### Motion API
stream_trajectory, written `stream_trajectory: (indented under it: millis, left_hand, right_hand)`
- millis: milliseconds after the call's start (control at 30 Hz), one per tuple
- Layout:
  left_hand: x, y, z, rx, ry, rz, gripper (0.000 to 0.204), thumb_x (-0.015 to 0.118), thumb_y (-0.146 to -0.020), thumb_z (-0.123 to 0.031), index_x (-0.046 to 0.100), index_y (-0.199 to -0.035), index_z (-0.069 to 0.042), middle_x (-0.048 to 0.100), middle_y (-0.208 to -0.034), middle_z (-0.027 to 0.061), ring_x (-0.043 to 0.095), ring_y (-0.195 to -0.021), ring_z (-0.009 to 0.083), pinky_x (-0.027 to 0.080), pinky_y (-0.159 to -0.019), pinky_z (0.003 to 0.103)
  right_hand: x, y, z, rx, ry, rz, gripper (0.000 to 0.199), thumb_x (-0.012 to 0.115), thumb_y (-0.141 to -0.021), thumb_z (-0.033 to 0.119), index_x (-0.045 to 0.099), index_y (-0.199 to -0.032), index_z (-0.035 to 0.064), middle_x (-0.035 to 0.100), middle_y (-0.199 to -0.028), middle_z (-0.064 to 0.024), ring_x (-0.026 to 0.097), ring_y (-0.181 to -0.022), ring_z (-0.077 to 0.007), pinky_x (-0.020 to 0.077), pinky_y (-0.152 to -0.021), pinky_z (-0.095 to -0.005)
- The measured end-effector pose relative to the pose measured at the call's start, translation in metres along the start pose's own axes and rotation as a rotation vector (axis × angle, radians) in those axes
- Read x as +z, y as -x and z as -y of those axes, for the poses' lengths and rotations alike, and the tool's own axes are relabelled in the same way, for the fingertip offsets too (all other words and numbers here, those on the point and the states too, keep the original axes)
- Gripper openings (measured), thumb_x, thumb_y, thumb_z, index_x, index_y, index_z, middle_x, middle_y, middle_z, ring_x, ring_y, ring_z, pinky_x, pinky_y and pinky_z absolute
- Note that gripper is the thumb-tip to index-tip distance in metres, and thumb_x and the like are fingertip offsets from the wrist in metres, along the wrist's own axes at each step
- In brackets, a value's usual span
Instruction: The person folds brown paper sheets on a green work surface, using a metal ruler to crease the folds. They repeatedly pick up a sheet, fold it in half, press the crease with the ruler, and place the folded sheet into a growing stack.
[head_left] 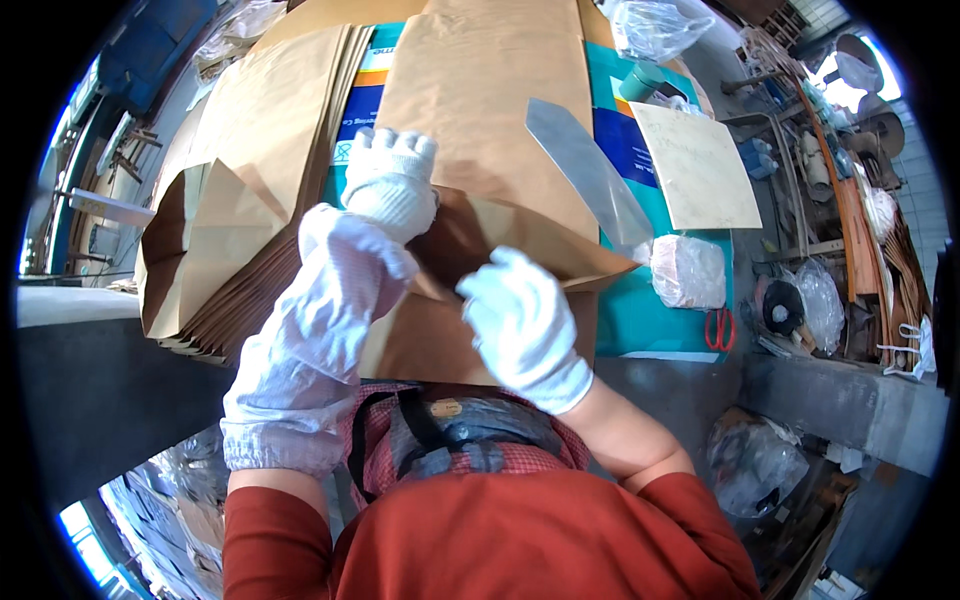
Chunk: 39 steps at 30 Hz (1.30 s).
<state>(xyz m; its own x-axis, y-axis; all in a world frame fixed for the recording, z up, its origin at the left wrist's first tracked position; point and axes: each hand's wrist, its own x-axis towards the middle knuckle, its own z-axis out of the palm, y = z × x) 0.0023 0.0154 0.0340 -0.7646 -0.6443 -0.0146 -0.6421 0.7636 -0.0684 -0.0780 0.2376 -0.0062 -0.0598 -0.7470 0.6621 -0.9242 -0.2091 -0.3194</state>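
Bag [490, 150] lies on a teal sheet [650, 330], near end folded open, right hand [525, 325] half-curled over that end, grip unclear, scissors [720, 345] well off right, left hand [390, 175] by the opening's left corner, fingers slightly parted, any pinch hidden, bag stack [255, 130] to its left, clear strip [590, 180] across the bag's right edge.

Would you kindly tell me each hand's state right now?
Left hand: fingers slightly bent; grip cannot be told.
Right hand: loosely open by the brown paper bag, nothing visibly held.

Workshop with stacked paper bags [262, 98]
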Motion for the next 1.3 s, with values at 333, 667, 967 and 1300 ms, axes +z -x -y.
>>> stream_trajectory:
  millis: [333,667,967,1300]
  left_hand:
    - [0.064,0.148,-0.044,0.222,0.334,0.162,0.027,0.062,-0.091,-0.020,0.067,-0.115,-0.009,0.068,-0.112,0.0139,0.066,-0.106,0.0328,0.052,-0.091,0.045]
    - [0.070,0.061,-0.139,0.360,0.354,0.628,0.038,0.056,-0.098,-0.025,0.070,-0.128,-0.006,0.072,-0.124,0.0133,0.061,-0.124,0.0307,0.048,-0.106,0.044]
    - [0.045,0.010,-0.123,0.501,-0.350,0.842,0.050,0.052,-0.097,-0.028,0.067,-0.136,-0.001,0.064,-0.142,0.0130,0.049,-0.139,0.0269,0.038,-0.116,0.044]
    - [0.100,0.001,-0.083,0.146,0.043,0.146,0.069,0.064,-0.092,-0.032,0.047,-0.152,0.000,0.045,-0.161,0.0149,0.039,-0.149,0.0330,0.031,-0.124,0.041]
  right_hand:
    - [0.000,0.147,-0.122,0.838,-0.989,-0.247,0.093,0.028,-0.105,0.072,0.062,-0.136,-0.0089,0.063,-0.144,-0.0196,0.059,-0.135,-0.0316,0.0397,-0.119,-0.0432]
    - [-0.006,0.114,-0.138,0.764,-1.109,-0.078,0.077,0.040,-0.109,0.056,0.050,-0.148,-0.0104,0.051,-0.156,-0.0210,0.047,-0.146,-0.0311,0.0319,-0.124,-0.0417]
    - [0.005,0.091,-0.116,0.258,0.073,0.332,0.077,0.079,-0.081,0.029,0.052,-0.144,-0.0044,0.047,-0.156,-0.0245,0.045,-0.144,-0.0427,0.0286,-0.125,-0.0558]
    - [0.012,0.076,-0.100,0.216,0.223,0.464,0.072,0.082,-0.077,0.034,0.059,-0.135,-0.0035,0.047,-0.153,-0.0257,0.043,-0.142,-0.0445,0.0285,-0.124,-0.0590]
